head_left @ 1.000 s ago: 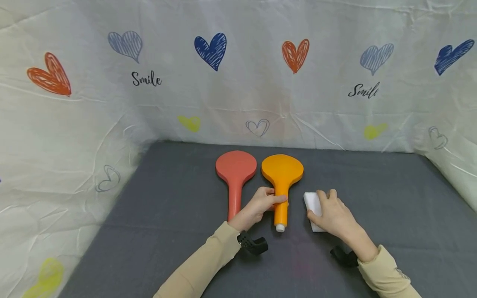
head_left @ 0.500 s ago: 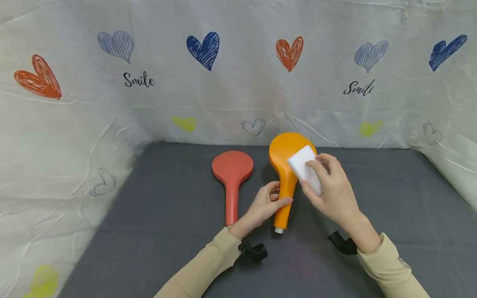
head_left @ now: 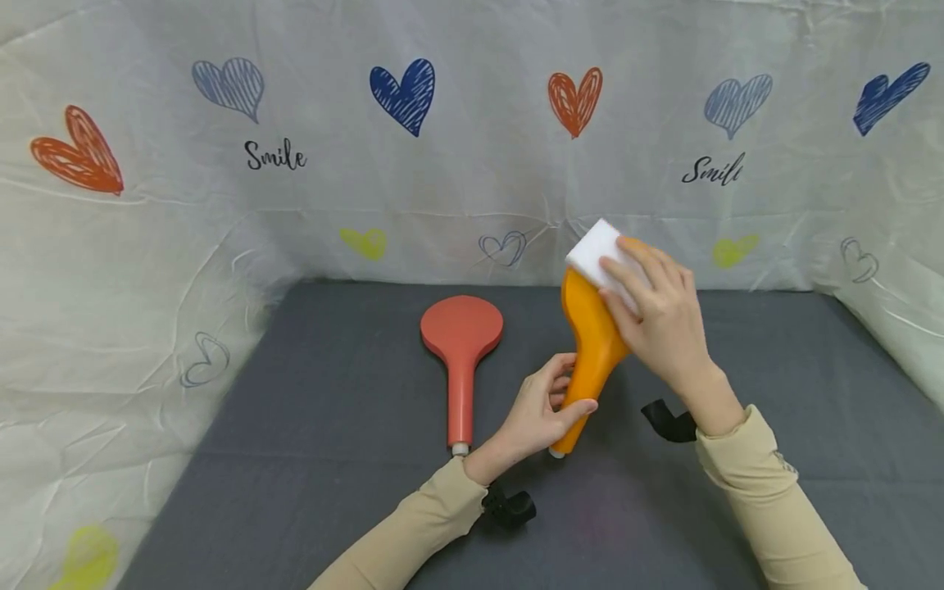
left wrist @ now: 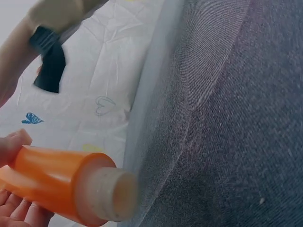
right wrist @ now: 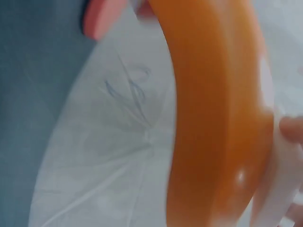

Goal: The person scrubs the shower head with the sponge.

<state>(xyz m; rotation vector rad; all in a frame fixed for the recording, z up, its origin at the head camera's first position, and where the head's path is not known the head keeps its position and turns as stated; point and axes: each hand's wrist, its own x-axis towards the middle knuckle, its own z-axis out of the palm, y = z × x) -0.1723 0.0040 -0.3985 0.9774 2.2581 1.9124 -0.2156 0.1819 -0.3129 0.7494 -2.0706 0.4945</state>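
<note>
My left hand (head_left: 537,414) grips the handle of an orange handheld shower head (head_left: 592,356), raised and tilted to the right over the table. In the left wrist view the whitish hollow connector (left wrist: 116,195) at its handle end faces the camera. A white sponge (head_left: 596,252) is held by my right hand (head_left: 667,328), thumb on one side and fingers on the other. It lies against the face of the orange head and hides much of it. A coral-red shower head (head_left: 461,344) rests on the table left of the orange one, face up.
Dark grey cloth (head_left: 339,393) covers the table. Behind and at both sides hangs a whitish sheet (head_left: 472,147) printed with hearts and "Smile". A black wrist strap piece (head_left: 667,422) hangs under my right wrist, another (head_left: 512,508) under my left.
The sponge has been lifted off the table by my right hand and brought up onto the orange shower head. My left hand has raised and tilted that shower head; the red one stays put.
</note>
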